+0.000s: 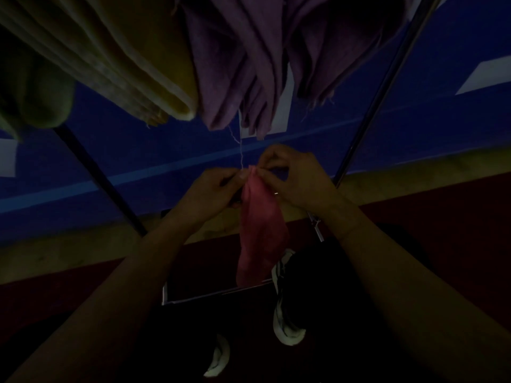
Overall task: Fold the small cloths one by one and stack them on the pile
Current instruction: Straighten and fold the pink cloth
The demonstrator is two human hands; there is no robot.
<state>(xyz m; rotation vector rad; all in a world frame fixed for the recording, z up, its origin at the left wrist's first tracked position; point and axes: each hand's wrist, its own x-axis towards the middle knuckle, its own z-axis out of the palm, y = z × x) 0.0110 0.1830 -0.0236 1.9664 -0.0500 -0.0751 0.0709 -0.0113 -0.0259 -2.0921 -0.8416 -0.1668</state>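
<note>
Currently my left hand (213,193) and right hand (296,178) both pinch the top edge of the pink cloth (261,236), which hangs down between them.

I see my left hand (213,189) and right hand (293,178) pinching the top edge of a pink cloth (261,233) that hangs down between them. Purple cloths (249,64) and a yellow cloth (124,59) hang above.
</note>
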